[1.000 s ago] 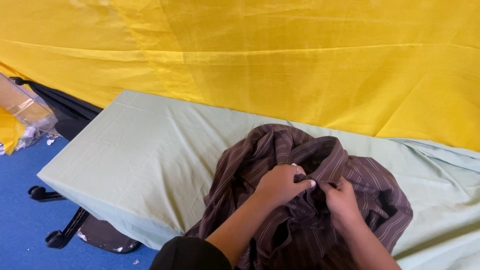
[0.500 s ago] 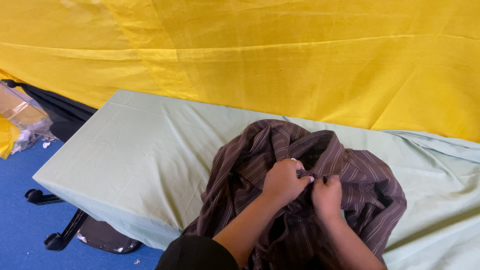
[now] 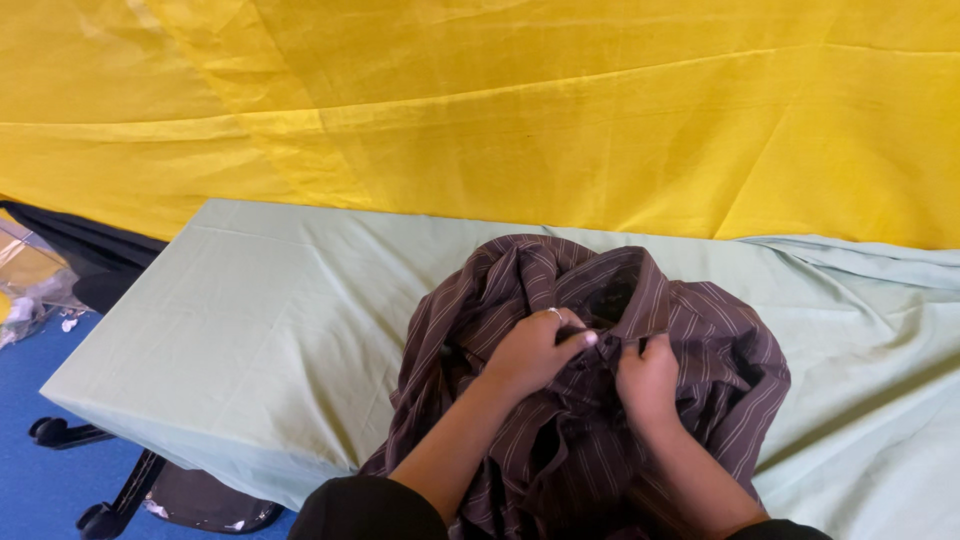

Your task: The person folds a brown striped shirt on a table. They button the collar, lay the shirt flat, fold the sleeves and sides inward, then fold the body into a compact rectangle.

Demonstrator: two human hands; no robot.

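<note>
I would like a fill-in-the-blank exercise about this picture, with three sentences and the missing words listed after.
1. Both hands, the left hand and the right hand, pinch the crumpled brown shirt with thin pale ____.
2. The shirt lies on a table covered with a pale ____ sheet.
3. Behind the table hangs a large ____ cloth.

Missing words: stripes; green; yellow
</note>
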